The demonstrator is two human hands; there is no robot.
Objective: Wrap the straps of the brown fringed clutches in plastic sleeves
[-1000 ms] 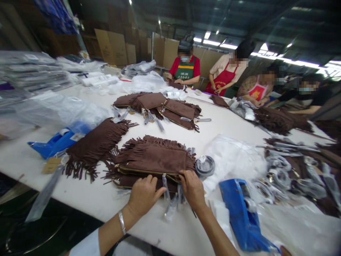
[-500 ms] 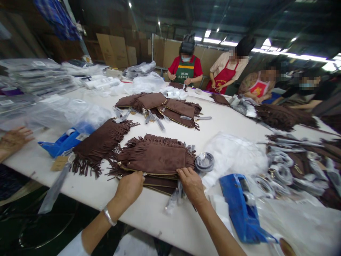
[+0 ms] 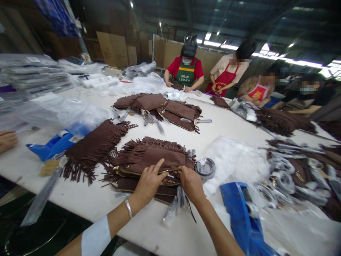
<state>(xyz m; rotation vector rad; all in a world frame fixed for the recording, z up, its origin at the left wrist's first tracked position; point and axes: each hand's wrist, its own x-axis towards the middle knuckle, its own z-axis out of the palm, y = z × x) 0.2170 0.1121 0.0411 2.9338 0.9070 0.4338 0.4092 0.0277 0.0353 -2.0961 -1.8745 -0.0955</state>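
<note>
A dark brown fringed suede pouch [image 3: 160, 156] lies in front of me, one of a small stack. Its gold zip edge faces me and gapes near the right end, showing patterned lining. My left hand [image 3: 149, 183] rests over that edge, fingers stretched apart on the suede. At the right end of the edge, my right hand [image 3: 190, 183] pinches the pouch with bent fingers. Below it hang plastic-wrapped straps [image 3: 172, 209]. A second fringed pouch [image 3: 93, 145] lies to the left, with a tan tag [image 3: 49, 167] and a wrapped strap.
Blue tape dispensers [image 3: 238, 213] stand at right and left. Beside the stack sit a coiled wrapped strap [image 3: 205, 168] and white wadding [image 3: 237, 161]. More pouches [image 3: 157, 106] lie farther back. Several co-workers work across the table; another person's hand [image 3: 7, 140] shows at left.
My left hand has moved right and up along the zip edge, its fingers now spread. The pouch's mouth gapes wider at the right. The other person's hand has drawn back left.
</note>
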